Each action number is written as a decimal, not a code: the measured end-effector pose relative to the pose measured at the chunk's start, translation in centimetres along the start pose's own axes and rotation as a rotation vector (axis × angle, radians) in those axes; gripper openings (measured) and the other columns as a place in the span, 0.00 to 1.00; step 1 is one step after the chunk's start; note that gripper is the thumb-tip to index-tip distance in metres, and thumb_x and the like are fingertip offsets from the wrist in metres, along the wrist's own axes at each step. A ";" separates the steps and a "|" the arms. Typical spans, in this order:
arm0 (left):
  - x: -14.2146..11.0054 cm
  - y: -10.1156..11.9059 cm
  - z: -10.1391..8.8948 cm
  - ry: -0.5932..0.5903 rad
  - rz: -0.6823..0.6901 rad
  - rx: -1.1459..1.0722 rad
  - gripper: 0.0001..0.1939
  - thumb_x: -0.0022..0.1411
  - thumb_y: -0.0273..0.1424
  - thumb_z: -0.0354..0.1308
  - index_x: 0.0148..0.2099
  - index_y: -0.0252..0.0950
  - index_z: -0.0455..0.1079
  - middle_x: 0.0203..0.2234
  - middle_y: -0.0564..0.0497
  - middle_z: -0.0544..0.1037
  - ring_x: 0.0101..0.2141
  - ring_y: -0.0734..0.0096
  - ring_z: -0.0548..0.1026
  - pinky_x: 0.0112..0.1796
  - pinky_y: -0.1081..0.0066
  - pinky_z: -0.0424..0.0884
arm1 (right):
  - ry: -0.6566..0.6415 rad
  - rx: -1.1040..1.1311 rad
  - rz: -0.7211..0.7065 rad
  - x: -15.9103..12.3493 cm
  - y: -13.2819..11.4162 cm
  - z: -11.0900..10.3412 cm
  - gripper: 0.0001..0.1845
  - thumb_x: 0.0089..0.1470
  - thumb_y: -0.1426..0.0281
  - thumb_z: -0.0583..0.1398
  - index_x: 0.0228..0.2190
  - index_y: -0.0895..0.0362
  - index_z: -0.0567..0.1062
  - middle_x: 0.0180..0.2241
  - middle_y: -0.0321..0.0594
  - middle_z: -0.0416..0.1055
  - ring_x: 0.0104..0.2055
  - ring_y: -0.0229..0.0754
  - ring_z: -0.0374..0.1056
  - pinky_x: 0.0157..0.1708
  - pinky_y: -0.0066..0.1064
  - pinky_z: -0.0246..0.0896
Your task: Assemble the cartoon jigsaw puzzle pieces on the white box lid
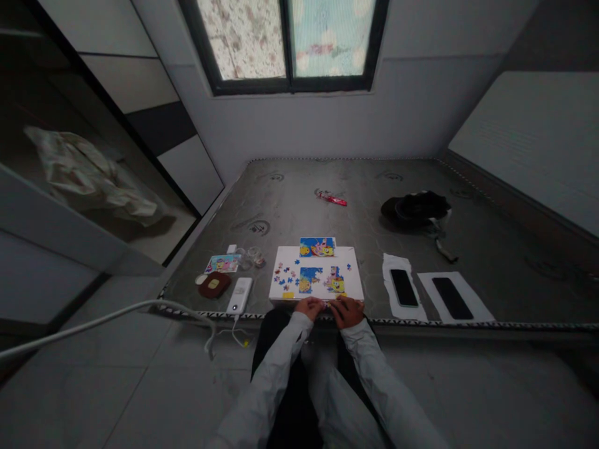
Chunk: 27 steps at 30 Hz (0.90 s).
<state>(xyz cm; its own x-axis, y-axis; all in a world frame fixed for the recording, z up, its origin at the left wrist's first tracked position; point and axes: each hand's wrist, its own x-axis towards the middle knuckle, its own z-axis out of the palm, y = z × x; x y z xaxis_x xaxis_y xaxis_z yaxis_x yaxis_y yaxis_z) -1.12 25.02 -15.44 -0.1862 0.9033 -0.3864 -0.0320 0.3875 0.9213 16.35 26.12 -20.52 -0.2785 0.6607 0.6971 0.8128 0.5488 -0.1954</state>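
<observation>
My left hand [309, 307] and my right hand [347, 311] meet at the near edge of a white box-like board [354, 262], fingers curled and closed. At my right fingertips shows a small coloured jigsaw piece [329, 305]; what the left fingers pinch is too small to make out. Just beyond them lie two joined jigsaw sections, a blue one [309, 279] on the left and a yellow one [336, 282] on the right. Loose jigsaw pieces [286, 272] are scattered on the board's left side. A cartoon reference picture [317, 247] rests at its far edge.
Left of the board lie a white power bank [240, 295] with a cable, a brown round-edged item [214, 284] and a colourful card [223, 263]. To the right, two dark phones [404, 288] rest on white sheets. A black cap [414, 211] and a red item [333, 198] lie farther back on the mattress [290, 212].
</observation>
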 end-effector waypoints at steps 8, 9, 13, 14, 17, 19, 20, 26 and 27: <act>0.0 0.0 -0.2 0.035 0.078 0.144 0.04 0.50 0.28 0.66 0.31 0.35 0.77 0.25 0.49 0.81 0.30 0.68 0.78 0.39 0.68 0.73 | -0.021 0.011 -0.016 -0.2 -0.2 -0.1 0.07 0.59 0.61 0.61 0.36 0.44 0.81 0.37 0.35 0.77 0.40 0.39 0.69 0.47 0.38 0.44; 0.0 0.0 -0.2 0.037 0.090 0.159 0.04 0.51 0.28 0.65 0.32 0.35 0.78 0.26 0.49 0.81 0.31 0.68 0.78 0.39 0.68 0.73 | -0.035 0.011 -0.013 -0.1 -0.3 -0.2 0.08 0.59 0.61 0.61 0.36 0.45 0.81 0.37 0.35 0.77 0.40 0.39 0.69 0.47 0.38 0.44; 0.0 0.0 -0.2 0.041 0.137 0.220 0.05 0.52 0.29 0.65 0.34 0.36 0.79 0.30 0.48 0.82 0.35 0.66 0.78 0.44 0.66 0.72 | -0.066 0.012 0.014 0.0 -0.7 -0.7 0.09 0.59 0.60 0.61 0.37 0.47 0.81 0.38 0.36 0.78 0.41 0.40 0.70 0.48 0.39 0.46; 0.0 0.0 -0.2 0.039 0.148 0.236 0.05 0.52 0.30 0.65 0.34 0.37 0.79 0.30 0.48 0.82 0.36 0.66 0.78 0.45 0.65 0.72 | -0.061 0.014 0.008 0.0 -0.7 -0.8 0.09 0.60 0.60 0.61 0.38 0.47 0.80 0.38 0.36 0.78 0.41 0.40 0.70 0.48 0.39 0.46; 0.0 -0.2 -0.3 0.029 0.180 0.279 0.07 0.53 0.30 0.64 0.36 0.37 0.80 0.32 0.48 0.82 0.37 0.65 0.78 0.46 0.64 0.72 | -0.063 0.018 -0.006 0.0 -0.7 -0.8 0.09 0.60 0.61 0.61 0.39 0.47 0.80 0.38 0.36 0.78 0.40 0.39 0.70 0.48 0.39 0.46; 0.0 -0.2 -0.4 0.017 0.203 0.305 0.07 0.53 0.29 0.64 0.37 0.38 0.80 0.33 0.48 0.82 0.38 0.64 0.78 0.47 0.63 0.72 | -0.073 0.018 -0.013 0.0 -0.5 -0.7 0.09 0.60 0.61 0.61 0.38 0.47 0.80 0.38 0.36 0.77 0.40 0.39 0.70 0.48 0.38 0.46; -0.1 -0.2 -0.5 0.009 0.214 0.318 0.07 0.53 0.29 0.64 0.37 0.38 0.80 0.33 0.48 0.82 0.38 0.63 0.78 0.47 0.63 0.71 | -0.079 0.016 -0.017 0.0 -0.4 -0.7 0.08 0.60 0.61 0.61 0.38 0.47 0.80 0.38 0.36 0.77 0.40 0.39 0.70 0.48 0.38 0.46; -0.6 0.4 -0.9 -0.036 0.289 0.399 0.11 0.52 0.29 0.65 0.40 0.43 0.79 0.39 0.50 0.81 0.45 0.62 0.76 0.53 0.64 0.67 | -0.112 0.008 -0.032 -0.2 -0.1 -0.4 0.09 0.60 0.62 0.60 0.38 0.46 0.81 0.37 0.38 0.77 0.40 0.41 0.69 0.46 0.38 0.46; -0.7 0.5 -1.0 -0.044 0.301 0.414 0.11 0.53 0.29 0.65 0.40 0.44 0.79 0.40 0.50 0.81 0.45 0.62 0.75 0.54 0.65 0.66 | -0.118 0.008 -0.031 -0.2 -0.1 -0.4 0.09 0.61 0.62 0.60 0.38 0.46 0.81 0.37 0.38 0.77 0.41 0.41 0.69 0.46 0.38 0.46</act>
<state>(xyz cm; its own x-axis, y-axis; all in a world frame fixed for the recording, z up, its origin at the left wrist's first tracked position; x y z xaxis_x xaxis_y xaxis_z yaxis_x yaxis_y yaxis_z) -1.95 24.39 -14.66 -0.0858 0.9895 -0.1166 0.4100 0.1417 0.9010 16.48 25.74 -20.32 -0.3620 0.6991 0.6166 0.7990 0.5734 -0.1811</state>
